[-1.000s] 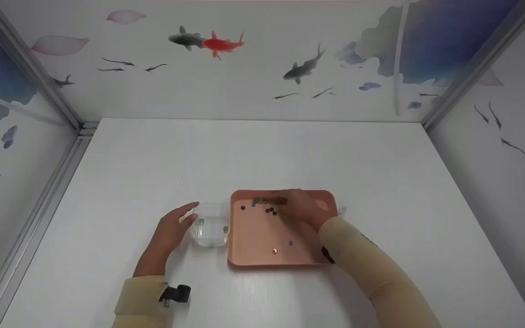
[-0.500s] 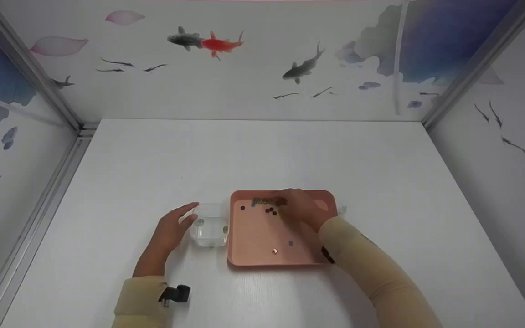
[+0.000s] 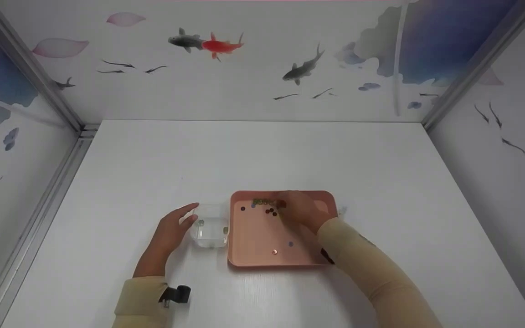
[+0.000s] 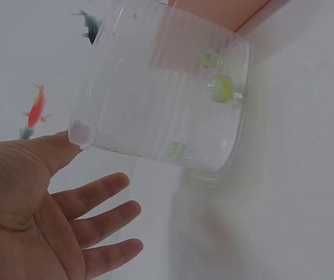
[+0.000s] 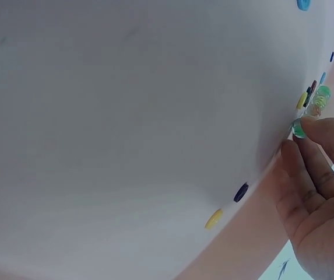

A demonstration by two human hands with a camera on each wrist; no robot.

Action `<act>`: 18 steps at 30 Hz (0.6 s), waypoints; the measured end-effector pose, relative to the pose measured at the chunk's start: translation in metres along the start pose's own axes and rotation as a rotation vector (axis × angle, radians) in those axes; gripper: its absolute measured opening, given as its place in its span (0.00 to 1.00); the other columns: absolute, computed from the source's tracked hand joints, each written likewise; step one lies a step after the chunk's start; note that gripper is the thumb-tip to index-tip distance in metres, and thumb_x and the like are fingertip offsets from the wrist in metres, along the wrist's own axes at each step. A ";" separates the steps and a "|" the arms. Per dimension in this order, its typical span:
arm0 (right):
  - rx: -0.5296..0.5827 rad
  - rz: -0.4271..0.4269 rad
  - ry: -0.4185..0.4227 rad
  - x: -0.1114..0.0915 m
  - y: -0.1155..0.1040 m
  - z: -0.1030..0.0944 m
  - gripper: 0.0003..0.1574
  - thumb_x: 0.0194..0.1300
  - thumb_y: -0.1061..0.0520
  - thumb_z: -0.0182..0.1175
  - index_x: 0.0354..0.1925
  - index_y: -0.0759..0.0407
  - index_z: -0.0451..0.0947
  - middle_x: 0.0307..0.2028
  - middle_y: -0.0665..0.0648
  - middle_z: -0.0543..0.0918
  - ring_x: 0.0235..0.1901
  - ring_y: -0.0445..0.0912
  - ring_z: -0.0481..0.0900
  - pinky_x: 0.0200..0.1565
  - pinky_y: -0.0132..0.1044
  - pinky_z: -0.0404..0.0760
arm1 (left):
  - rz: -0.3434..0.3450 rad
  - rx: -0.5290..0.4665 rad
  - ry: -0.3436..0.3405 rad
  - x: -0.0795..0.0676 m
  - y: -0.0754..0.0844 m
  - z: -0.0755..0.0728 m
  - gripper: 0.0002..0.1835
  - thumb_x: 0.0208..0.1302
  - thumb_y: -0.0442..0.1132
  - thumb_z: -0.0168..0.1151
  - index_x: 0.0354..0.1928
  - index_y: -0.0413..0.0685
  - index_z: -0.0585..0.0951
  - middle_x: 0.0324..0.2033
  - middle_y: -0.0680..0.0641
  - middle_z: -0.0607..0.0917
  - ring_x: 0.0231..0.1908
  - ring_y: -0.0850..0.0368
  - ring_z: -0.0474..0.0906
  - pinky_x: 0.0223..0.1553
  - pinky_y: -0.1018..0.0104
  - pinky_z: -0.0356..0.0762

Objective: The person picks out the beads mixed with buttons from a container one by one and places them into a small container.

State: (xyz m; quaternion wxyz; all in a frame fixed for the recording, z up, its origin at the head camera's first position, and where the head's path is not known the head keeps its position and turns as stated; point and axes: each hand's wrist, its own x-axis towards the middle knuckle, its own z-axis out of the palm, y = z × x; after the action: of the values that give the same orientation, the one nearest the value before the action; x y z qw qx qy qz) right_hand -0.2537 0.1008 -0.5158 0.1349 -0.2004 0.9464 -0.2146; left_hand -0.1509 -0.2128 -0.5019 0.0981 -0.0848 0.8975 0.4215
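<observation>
My right hand (image 3: 301, 208) is low over the far part of a pink tray (image 3: 253, 246). In the right wrist view, its thumb and fingers pinch a green glass marble (image 5: 299, 128) at the end of a row of marbles (image 5: 320, 100). That row of marbles (image 3: 261, 201) lies along the tray's far side. My left hand (image 3: 170, 228) stands beside a clear plastic box (image 3: 211, 236), a fingertip at its rim and the other fingers loosely straight. Inside the box are a marble with a yellow swirl (image 4: 220, 89) and a paler marble (image 4: 177, 151).
Small flat round pieces like buttons lie about the tray: a few dark buttons (image 3: 270, 211), a bluish button (image 3: 290, 244) and a yellow button (image 5: 214, 219). A crumpled clear thing (image 3: 342, 211) lies beyond the tray's right edge. Printed walls (image 3: 262, 91) enclose the white table (image 3: 262, 155).
The fingers of my right hand have drawn in slightly at the right end of the marble row. My left hand and the box stay in place.
</observation>
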 end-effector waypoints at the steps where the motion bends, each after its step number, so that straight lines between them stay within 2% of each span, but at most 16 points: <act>1: -0.012 -0.013 0.003 0.000 0.000 0.000 0.21 0.64 0.68 0.57 0.53 0.52 0.82 0.44 0.52 0.84 0.44 0.45 0.77 0.53 0.40 0.77 | -0.002 -0.004 -0.001 0.000 0.000 0.000 0.24 0.74 0.44 0.51 0.69 0.52 0.69 0.69 0.39 0.66 0.70 0.37 0.56 0.69 0.41 0.54; 5: -0.022 -0.046 0.010 -0.001 0.001 0.000 0.19 0.64 0.67 0.59 0.51 0.52 0.82 0.44 0.52 0.84 0.46 0.46 0.79 0.54 0.41 0.77 | -0.007 -0.009 -0.003 0.001 -0.001 0.000 0.24 0.73 0.44 0.51 0.69 0.53 0.68 0.69 0.39 0.66 0.70 0.37 0.55 0.69 0.40 0.53; 14: -0.003 -0.045 -0.005 -0.001 -0.001 -0.002 0.19 0.66 0.66 0.59 0.52 0.51 0.82 0.46 0.53 0.84 0.48 0.46 0.80 0.53 0.42 0.78 | -0.024 0.004 0.001 0.002 -0.001 0.002 0.24 0.73 0.46 0.51 0.69 0.54 0.69 0.69 0.40 0.66 0.70 0.38 0.55 0.69 0.41 0.53; 18: -0.002 -0.004 -0.016 -0.001 -0.005 -0.004 0.20 0.66 0.63 0.59 0.55 0.50 0.81 0.47 0.53 0.84 0.44 0.46 0.78 0.52 0.42 0.79 | -0.023 0.000 0.003 0.001 0.000 0.001 0.24 0.73 0.46 0.51 0.69 0.53 0.68 0.69 0.40 0.66 0.70 0.38 0.56 0.69 0.41 0.54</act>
State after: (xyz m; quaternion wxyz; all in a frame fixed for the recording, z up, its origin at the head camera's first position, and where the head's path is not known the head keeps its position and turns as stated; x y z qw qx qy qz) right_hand -0.2528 0.0987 -0.5098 0.1417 -0.2039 0.9452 -0.2121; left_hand -0.1514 -0.2124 -0.5029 0.1014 -0.0958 0.8966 0.4202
